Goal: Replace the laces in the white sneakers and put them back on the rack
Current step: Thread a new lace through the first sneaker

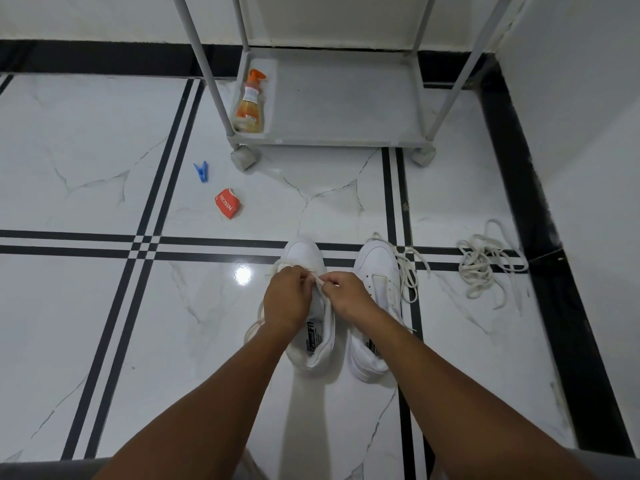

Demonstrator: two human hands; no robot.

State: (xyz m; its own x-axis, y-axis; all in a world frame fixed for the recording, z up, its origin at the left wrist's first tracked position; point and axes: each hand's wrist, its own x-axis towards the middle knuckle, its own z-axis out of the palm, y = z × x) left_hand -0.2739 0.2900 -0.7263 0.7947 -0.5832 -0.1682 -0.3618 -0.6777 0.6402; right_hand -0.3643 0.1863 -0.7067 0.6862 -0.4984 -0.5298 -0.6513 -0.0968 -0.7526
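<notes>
the floor [86,150] is glossy white marble-look tile with grey veins, crossed by paired black stripes that meet in a grid at the left; a bright light reflection sits just left of the shoes. a wide black border runs along the far wall and down the right side, where a white wall [571,98] closes the corner.

2 white sneakers stand side by side on the floor, toes pointing away. the left sneaker [313,341] is under both hands; the right sneaker [379,271] stands just beside it, with a loose lace [408,271] spilling over its right side onto the tile. a separate tangle of pale laces [485,265] lies on the floor further right, near the black border.

the left hand [287,299] and the right hand [346,294] meet over the front of the left sneaker. each grip is narrow, fingertips pinched on a thin lace end [318,280] between them.

a grey rack [346,142] on small feet stands ahead against the far wall, its lowest shelf holding only an orange spray bottle [250,102] at the left corner. on the floor left of the rack lie a blue clothes peg [201,171] and a red sachet [228,203], well apart from the sneakers.
</notes>
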